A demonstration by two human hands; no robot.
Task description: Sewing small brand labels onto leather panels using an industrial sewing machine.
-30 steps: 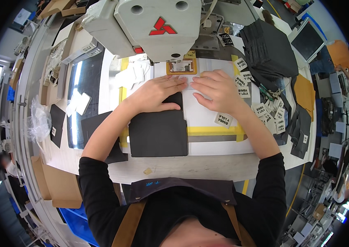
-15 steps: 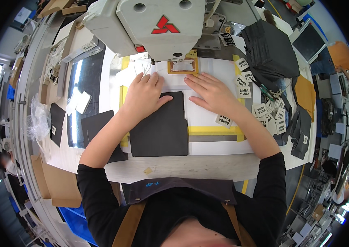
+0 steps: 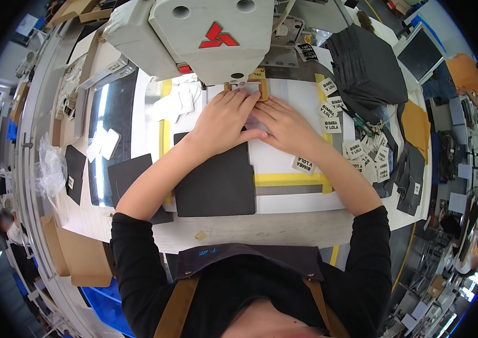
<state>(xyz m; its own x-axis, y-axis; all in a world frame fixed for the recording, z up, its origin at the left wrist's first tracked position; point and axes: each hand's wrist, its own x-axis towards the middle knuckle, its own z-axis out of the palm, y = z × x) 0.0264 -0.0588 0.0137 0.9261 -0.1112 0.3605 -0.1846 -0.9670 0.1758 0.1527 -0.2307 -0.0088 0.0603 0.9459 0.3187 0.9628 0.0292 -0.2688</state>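
Note:
Under the white machine head [image 3: 211,39] is a small yellow frame [image 3: 264,90], partly hidden by my fingertips. My left hand [image 3: 222,121] lies open, fingers flat and angled up onto the frame's front, its thumb reaching toward my right hand. Beside it, my right hand [image 3: 284,127] lies open on the white sheet [image 3: 284,158], fingertips touching or very near my left fingers at the frame. A black panel [image 3: 213,186] lies below my left hand, its top edge partly covered. Loose white pieces [image 3: 174,104] lie left of the frame.
White printed labels [image 3: 352,149] are scattered at right, near dark stacked pieces [image 3: 366,62], scissors [image 3: 366,127], orange sheets [image 3: 416,129] and a monitor [image 3: 422,53]. At left are a plastic bag [image 3: 53,172], cardboard [image 3: 81,253] and a blue bin [image 3: 103,304]. Co-workers [image 3: 8,222] appear at the edges.
Since half a second ago my left hand has moved right and up onto the yellow frame, closing the gap to my right hand, whose fingertips have risen slightly. The black panel has barely shifted.

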